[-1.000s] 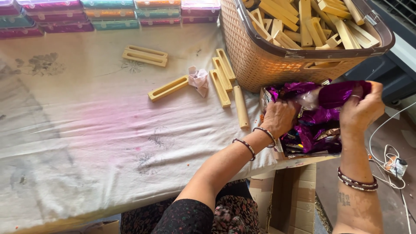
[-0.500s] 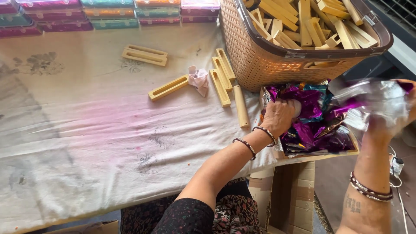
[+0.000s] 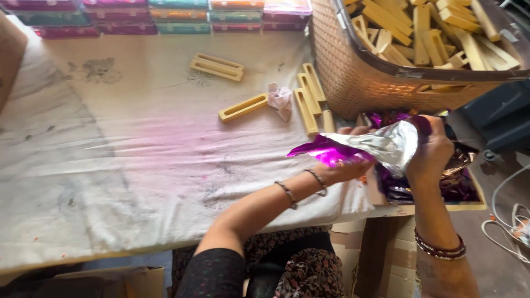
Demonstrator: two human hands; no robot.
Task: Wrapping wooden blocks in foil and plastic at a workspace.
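My right hand is closed on the top of a sheet of shiny foil wrapper, purple one side and silver the other. My left hand lies half open beneath it, fingers supporting its lower edge. I hold it off the table's right edge, above a cardboard box of purple wrappers. I judge I'm separating one sheet; next it needs spreading flat on the white tablecloth, near the yellow wooden moulds beside the wicker basket.
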